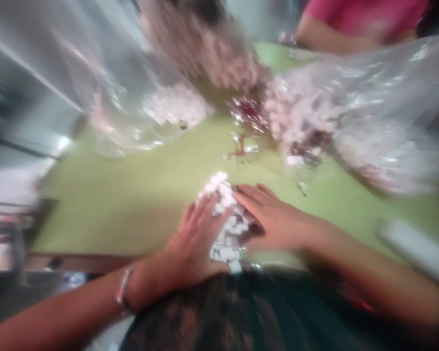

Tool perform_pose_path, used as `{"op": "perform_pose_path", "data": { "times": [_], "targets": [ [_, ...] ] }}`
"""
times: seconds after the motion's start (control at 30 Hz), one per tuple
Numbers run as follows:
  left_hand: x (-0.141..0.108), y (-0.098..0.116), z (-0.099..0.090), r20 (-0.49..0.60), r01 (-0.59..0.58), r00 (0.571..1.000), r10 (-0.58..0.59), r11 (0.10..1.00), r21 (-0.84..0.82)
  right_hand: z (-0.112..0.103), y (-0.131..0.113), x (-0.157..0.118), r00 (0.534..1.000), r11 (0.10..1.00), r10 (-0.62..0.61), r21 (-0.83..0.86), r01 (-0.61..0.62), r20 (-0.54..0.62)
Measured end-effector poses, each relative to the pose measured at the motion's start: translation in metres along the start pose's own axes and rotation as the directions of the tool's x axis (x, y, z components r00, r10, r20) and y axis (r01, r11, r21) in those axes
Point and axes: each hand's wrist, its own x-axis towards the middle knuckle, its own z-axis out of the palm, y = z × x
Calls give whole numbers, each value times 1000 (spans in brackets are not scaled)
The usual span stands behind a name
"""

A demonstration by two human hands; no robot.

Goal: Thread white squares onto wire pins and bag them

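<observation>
A heap of small white pieces (229, 239), too blurred to name, lies on the green table at its near edge, against my dark clothing. My left hand (195, 234) lies along the heap's left side, fingers stretched forward and thumb apart. On the right, my right hand (269, 217) curves around the other side with its fingers extended. Both palms face the pile and touch its edges. Under my right hand there is a dark gap, and what lies there is hidden.
A clear plastic bag (124, 117) with pale pieces stands at the far left. Another clear bag (388, 122) spills pale pieces (296, 112) on the right. Shiny red bits (250, 114) lie between. A white block (417, 248) rests at right. Across the table (131, 185) sits a person in pink (366, 19).
</observation>
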Motion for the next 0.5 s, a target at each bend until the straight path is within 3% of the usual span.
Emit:
{"op": "perform_pose_path", "data": {
  "times": [0.2,0.5],
  "targets": [
    [4,-17,16,-129,-117,985,118,993,9,27,-22,-8,998,990,58,-125,-60,-15],
    [15,-1,16,-263,-60,965,18,987,-152,23,1,-4,995,989,-38,-148,25,-89]
  ]
}}
